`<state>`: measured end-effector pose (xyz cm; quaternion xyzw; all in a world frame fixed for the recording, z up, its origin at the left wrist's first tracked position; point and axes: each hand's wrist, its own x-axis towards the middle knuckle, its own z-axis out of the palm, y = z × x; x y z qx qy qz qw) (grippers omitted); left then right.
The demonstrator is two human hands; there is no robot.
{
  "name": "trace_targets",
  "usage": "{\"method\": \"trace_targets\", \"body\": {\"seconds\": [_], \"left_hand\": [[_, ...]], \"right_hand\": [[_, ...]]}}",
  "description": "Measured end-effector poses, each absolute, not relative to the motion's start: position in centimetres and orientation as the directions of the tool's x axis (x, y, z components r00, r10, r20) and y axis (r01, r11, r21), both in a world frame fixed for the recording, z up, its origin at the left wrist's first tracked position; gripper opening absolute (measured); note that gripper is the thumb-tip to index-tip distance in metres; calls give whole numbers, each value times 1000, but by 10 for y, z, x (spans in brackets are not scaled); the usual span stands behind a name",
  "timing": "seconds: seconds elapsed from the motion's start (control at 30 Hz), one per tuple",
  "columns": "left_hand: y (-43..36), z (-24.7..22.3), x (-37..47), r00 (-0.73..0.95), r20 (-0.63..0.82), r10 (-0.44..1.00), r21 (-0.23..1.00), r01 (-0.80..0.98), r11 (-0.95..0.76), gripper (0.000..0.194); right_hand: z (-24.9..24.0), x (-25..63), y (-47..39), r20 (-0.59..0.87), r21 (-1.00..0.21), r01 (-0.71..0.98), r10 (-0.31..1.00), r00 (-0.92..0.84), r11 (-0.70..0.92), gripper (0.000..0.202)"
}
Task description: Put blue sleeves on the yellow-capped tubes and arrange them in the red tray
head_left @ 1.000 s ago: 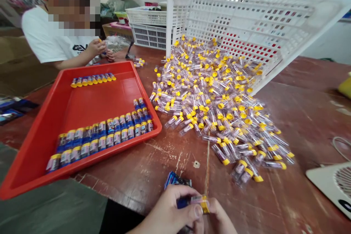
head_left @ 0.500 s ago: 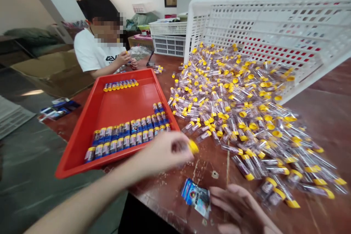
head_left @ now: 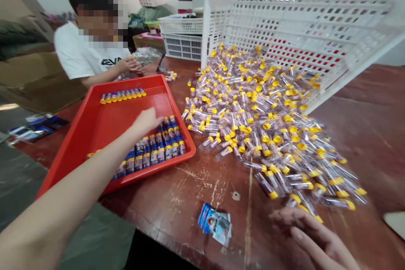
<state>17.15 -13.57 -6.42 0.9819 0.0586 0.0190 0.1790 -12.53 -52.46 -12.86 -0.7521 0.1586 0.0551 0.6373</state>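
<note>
My left hand (head_left: 146, 123) reaches over the red tray (head_left: 186, 145), beside the right end of the upper row of packed tubes (head_left: 172, 130). Its fingers are partly hidden, so whether it holds anything is unclear. Rows of these yellow-capped tubes with blue wraps lie along the tray's near side, and a short row (head_left: 123, 95) is at its far side. At the lower right, my right hand (head_left: 311, 234) is open, fingers apart and slightly curled, close to the near edge of a heap of clear yellow-capped tubes (head_left: 253, 114). Left of it lie small blue packets (head_left: 215, 223).
A white slotted basket (head_left: 284, 21) lies tipped behind the heap. Across the brown table (head_left: 190, 194), a person (head_left: 85, 46) in a white shirt handles something small. White crates (head_left: 183, 46) stand further back, and dark blue packets (head_left: 38, 126) lie at the left table edge.
My left hand has moved left and away from me, from above the table with a yellow-capped tube to over the tray. My right hand has drawn right, away from the blue packets. The view has shifted.
</note>
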Motion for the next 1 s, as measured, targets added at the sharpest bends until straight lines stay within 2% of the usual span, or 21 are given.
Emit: {"method": "trace_targets", "body": {"seconds": [0.03,0.1,0.13,0.17,0.2,0.23,0.3,0.4,0.5,0.6,0.7,0.8,0.9,1.0], "left_hand": [[-143,-59,156,992,96,80,341,43,-939,16],[-162,-57,111,967,233,-101,306,-172,-936,18],[-173,-61,82,890,325,-319,237,-403,-884,22],[-186,-69,50,746,359,-562,178,-645,-743,26],[-197,-80,19,587,345,-732,150,-805,-574,29],[-208,-93,-11,463,309,-831,144,-886,-440,28],[-222,-119,-57,384,254,-888,137,-923,-360,25],[-226,-144,-82,404,232,-885,112,-914,-389,28],[-224,-149,-77,421,270,-866,144,-907,-396,26],[-225,-149,-71,509,273,-816,240,-858,-455,21],[-228,-151,-73,618,207,-758,328,-774,-541,14],[-229,-152,-79,656,182,-732,327,-743,-584,14],[-230,-151,-82,688,172,-705,369,-708,-602,17],[-233,-147,-77,782,51,-621,549,-541,-637,16]], "right_hand": [[-130,-118,-533,-173,-900,-236,-195,965,-367,33],[-136,-100,-546,84,-680,-55,-152,985,-732,29],[-140,-91,-548,176,-527,11,-97,980,-850,29],[-145,-82,-549,233,-367,45,-45,972,-929,31],[-150,-75,-547,258,-227,60,0,966,-972,32],[-155,-68,-544,256,-123,66,32,966,-990,32],[-161,-61,-538,237,-31,78,69,969,-996,30],[-164,-61,-535,248,-63,109,91,964,-992,27],[-161,-71,-536,284,-114,142,104,953,-983,30],[-155,-85,-534,281,-322,164,71,957,-932,30],[-149,-99,-529,213,-607,111,-27,977,-787,26],[-145,-108,-523,113,-792,31,-97,989,-609,25],[-141,-114,-515,-8,-909,-70,-151,989,-411,28],[-136,-120,-505,-172,-956,-217,-219,960,-197,31]]}}
